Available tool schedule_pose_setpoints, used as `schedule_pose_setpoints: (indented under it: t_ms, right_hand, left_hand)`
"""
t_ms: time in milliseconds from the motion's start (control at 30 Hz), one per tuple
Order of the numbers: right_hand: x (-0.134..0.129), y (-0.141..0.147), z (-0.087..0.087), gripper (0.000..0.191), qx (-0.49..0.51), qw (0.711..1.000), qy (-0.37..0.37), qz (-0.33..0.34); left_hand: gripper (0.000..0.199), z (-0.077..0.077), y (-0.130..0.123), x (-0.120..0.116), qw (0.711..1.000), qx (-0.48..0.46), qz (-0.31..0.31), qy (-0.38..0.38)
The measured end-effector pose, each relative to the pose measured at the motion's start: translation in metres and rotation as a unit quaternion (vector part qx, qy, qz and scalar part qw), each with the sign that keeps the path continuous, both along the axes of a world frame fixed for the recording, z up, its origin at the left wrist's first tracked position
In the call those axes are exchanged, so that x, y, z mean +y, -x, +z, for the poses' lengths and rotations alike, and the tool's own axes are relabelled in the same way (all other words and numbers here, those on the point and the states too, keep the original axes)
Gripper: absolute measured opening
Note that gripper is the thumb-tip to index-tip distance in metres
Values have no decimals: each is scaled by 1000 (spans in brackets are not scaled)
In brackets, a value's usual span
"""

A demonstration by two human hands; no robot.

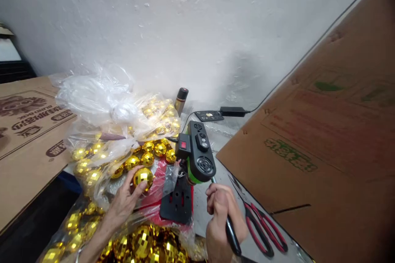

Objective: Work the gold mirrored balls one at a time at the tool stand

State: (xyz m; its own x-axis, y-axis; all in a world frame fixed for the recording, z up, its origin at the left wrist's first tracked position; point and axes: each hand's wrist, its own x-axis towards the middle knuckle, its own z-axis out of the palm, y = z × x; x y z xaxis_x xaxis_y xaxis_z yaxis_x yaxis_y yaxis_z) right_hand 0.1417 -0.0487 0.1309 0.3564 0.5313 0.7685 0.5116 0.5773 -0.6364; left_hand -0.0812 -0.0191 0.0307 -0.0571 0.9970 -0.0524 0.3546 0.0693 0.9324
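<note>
A gold mirrored disco ball (143,178) is held between the fingers and thumb of my left hand (128,191). My right hand (224,220) is closed around a slim tool with a black handle (232,236); its thin tip passes by the lower end of a small black and green machine (202,152), and I cannot make out its exact kind. The machine has a red switch (183,144) on its side and stands over a black slotted base plate (175,201). More gold balls (147,159) lie behind my left hand, and others (143,240) fill clear plastic below it.
Red-and-black scissors (262,230) lie to the right, beside a large cardboard box (324,131). Another cardboard box (33,127) is on the left. A clear plastic bag (98,94), a dark-capped can (181,99) and a black power adapter (233,111) are near the wall.
</note>
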Motion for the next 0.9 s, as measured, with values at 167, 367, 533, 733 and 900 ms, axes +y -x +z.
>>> schedule_pose_setpoints:
  t_ms: [167, 367, 533, 733, 900]
  right_hand:
    - [-3, -5, -5, 39, -32, 999, 18, 18]
    - [-4, -9, -14, 31, -56, 997, 23, 38]
    - [-5, -8, -15, 30, -57, 997, 21, 44]
    - [-6, -7, -10, 32, -56, 997, 22, 40]
    - [-9, -8, -12, 31, -58, 997, 34, 43]
  left_hand:
    - [66, 8, -52, 12, 992, -39, -116, -3]
    - [52, -10, -64, -4, 984, 77, -153, -38]
    - [49, -24, -66, 1, 978, 100, -139, -118]
    - [47, -30, -72, 12, 972, 108, -146, -147]
    - [50, -38, -76, 16, 970, 108, -140, -165]
